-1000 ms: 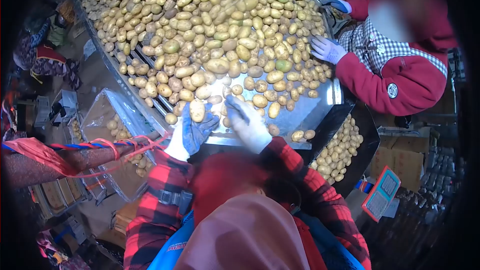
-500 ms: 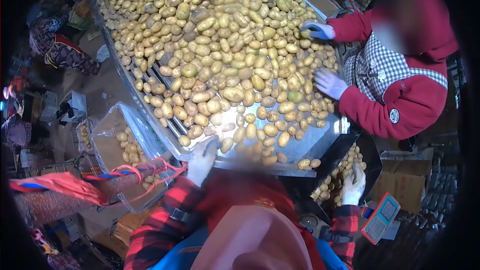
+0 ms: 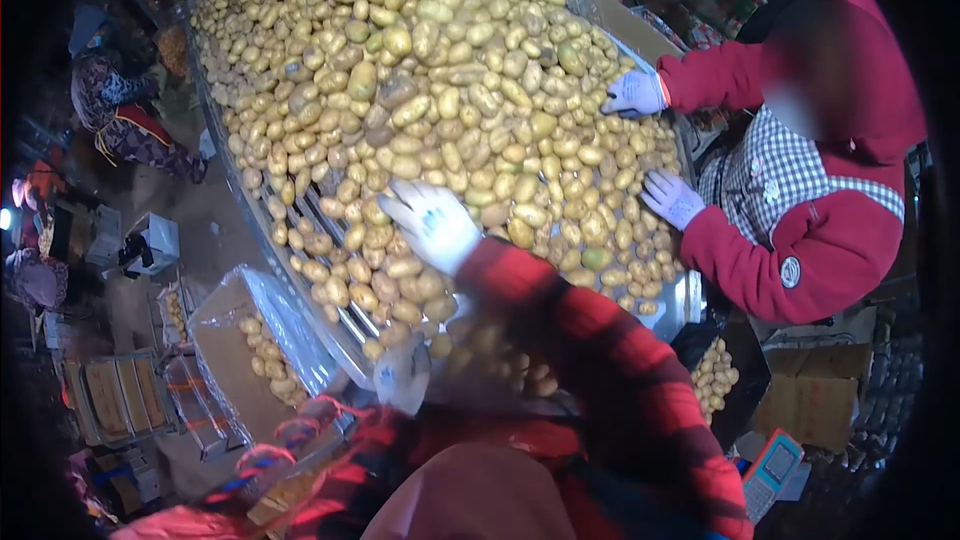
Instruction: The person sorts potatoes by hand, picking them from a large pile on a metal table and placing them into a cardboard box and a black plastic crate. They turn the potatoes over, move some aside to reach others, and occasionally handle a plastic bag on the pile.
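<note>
A big heap of potatoes (image 3: 480,100) covers a metal sorting table (image 3: 238,202). My right hand (image 3: 432,223), in a white glove, reaches across my front to the left. Its fingers are spread, back up, over the potatoes at the middle of the near side. Close to the table's near edge is my left hand (image 3: 402,377), gloved in white and grey, beside a few potatoes, its fingers extended and nothing visible in it. My right sleeve (image 3: 600,350) hides part of the near right of the table.
Across at the right, a co-worker's gloved hands (image 3: 636,94) rest on the potatoes. A black bin (image 3: 745,390) holding potatoes stands at the right. At the left are a plastic-lined carton (image 3: 215,340) with potatoes and a ribbon-wrapped pole (image 3: 285,445). A scale display (image 3: 773,470) is lower right.
My right hand has moved from the black bin across to the potatoes at the table's middle. My left hand appears lower in view. The co-worker's upper hand has let go of a potato.
</note>
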### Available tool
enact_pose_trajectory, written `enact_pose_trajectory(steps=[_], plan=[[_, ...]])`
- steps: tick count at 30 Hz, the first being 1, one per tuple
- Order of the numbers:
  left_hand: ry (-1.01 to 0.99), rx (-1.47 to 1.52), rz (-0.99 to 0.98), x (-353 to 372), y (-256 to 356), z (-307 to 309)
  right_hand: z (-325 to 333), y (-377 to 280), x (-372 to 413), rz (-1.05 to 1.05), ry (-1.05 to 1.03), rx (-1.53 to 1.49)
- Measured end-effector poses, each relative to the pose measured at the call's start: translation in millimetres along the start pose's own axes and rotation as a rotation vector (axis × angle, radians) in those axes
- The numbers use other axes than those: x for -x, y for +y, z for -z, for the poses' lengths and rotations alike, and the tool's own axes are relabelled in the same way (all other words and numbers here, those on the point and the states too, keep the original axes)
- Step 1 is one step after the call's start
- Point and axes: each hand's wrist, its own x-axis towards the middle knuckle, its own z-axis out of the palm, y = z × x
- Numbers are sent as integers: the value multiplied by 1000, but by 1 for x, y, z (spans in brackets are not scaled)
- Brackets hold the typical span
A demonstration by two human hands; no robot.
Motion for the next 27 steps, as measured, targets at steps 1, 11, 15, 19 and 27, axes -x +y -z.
enact_pose_trajectory(steps=[1, 11, 15, 19, 27], plan=[[10, -86, -13, 3, -6, -5, -26, 18, -21, -68, -98, 138], [-87, -66, 88, -9, 13, 12, -40, 47, -11, -555, -248, -177], [-105, 880, 573, -19, 1, -3, 30, 3, 21, -759, -177, -548], [93, 1042, 495, -69, 65, 15, 19, -8, 56, 194, -158, -507], [-217, 781, 454, 6, -10, -6, 45, 184, -161, -278, 86, 487]])
